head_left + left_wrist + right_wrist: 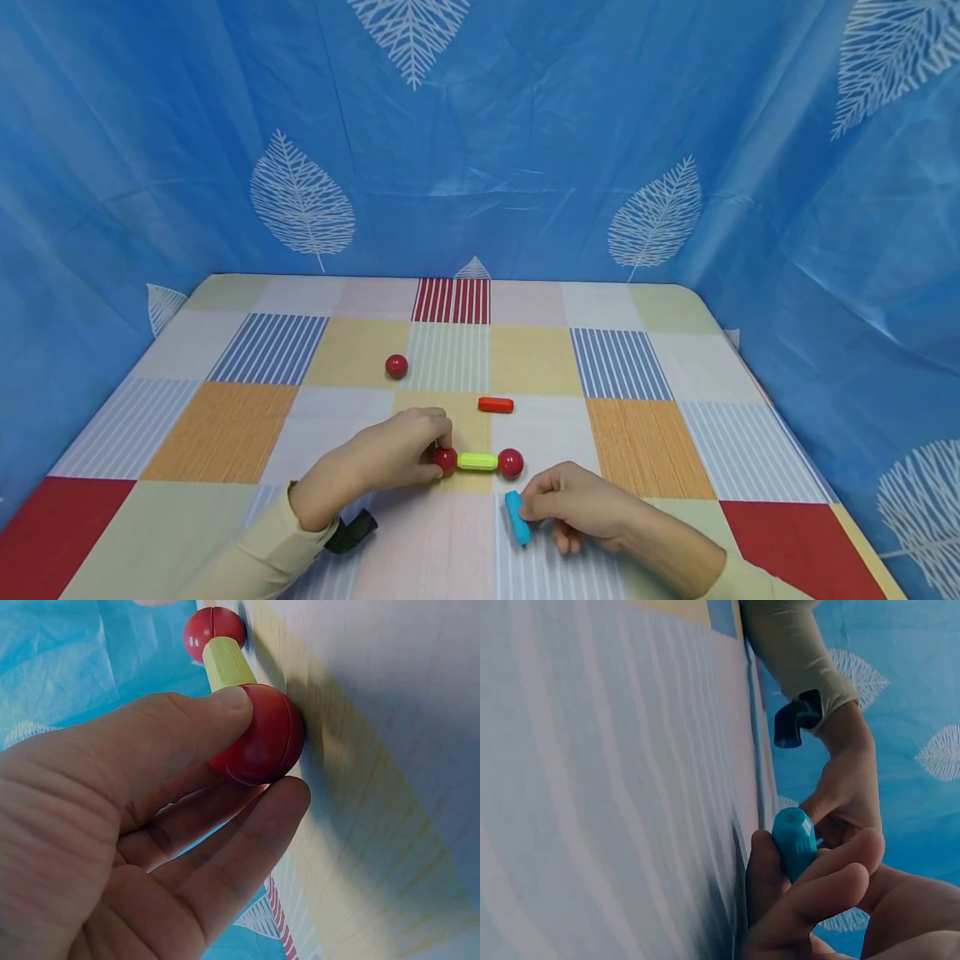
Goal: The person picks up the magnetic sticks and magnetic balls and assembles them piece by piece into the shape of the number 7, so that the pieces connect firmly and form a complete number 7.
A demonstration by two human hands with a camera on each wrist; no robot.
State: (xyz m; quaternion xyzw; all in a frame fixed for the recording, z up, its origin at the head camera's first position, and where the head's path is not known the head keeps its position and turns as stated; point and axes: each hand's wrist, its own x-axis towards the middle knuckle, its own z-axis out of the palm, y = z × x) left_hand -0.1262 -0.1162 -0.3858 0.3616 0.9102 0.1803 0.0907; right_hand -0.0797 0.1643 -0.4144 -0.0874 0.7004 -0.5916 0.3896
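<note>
Well in from the worktop's [652, 446] far edge, my left hand [397, 447] pinches a red ball [448, 461] at a yellow stick's [477, 461] end. My right hand [576, 503] pinches a blue stick [517, 518]. All look light and hard; the ball might slip, so I'd hold stick middles.

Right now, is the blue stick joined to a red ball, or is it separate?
Separate: the right hand pinches the blue stick, and a gap shows between the stick and the nearest red ball.
</note>
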